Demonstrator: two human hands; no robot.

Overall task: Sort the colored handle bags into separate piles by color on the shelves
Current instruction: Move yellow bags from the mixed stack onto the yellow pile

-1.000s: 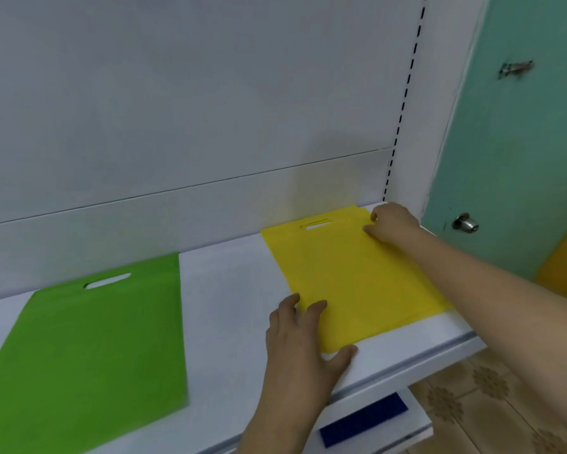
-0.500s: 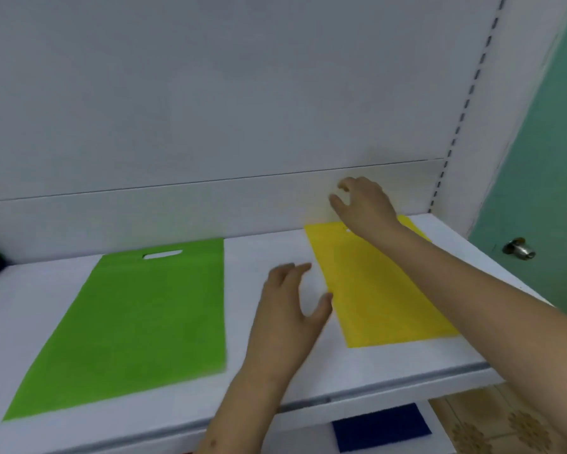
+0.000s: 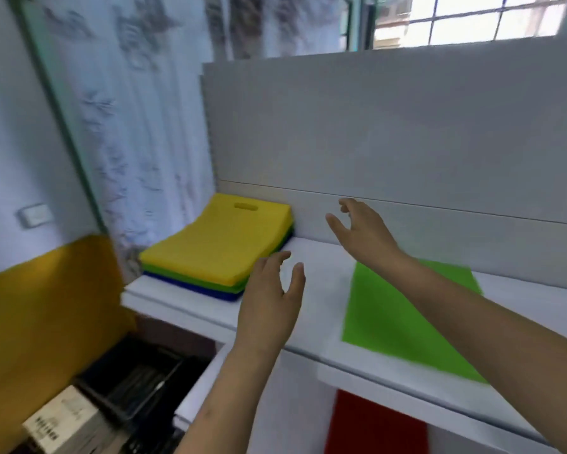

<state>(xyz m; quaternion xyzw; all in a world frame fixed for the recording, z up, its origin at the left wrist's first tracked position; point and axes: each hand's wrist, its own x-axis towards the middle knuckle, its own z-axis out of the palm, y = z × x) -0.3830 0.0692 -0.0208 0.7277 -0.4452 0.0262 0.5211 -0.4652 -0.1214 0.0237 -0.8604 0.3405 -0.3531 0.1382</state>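
While both hands are raised above the white shelf [image 3: 311, 309], nothing is held by either of them. The left hand [image 3: 269, 303] is seen with fingers relaxed and slightly spread, just beside the near right corner of the mixed stack of bags [image 3: 216, 253]; contact with the stack cannot be confirmed. The right hand [image 3: 362, 232] is held further back, close to the grey back panel [image 3: 406, 142], with fingers loosely curved and parted. The stack is located at the left end of the shelf, against the back panel; yellow bags with a cut-out handle are seen on top, green bags beneath them, and blue bags at the bottom. A single green bag [image 3: 403, 319] is laid flat on the shelf to the right of the hands, partly covered by the right forearm. A red bag [image 3: 373, 424] is visible on a lower shelf. The picture is blurred.
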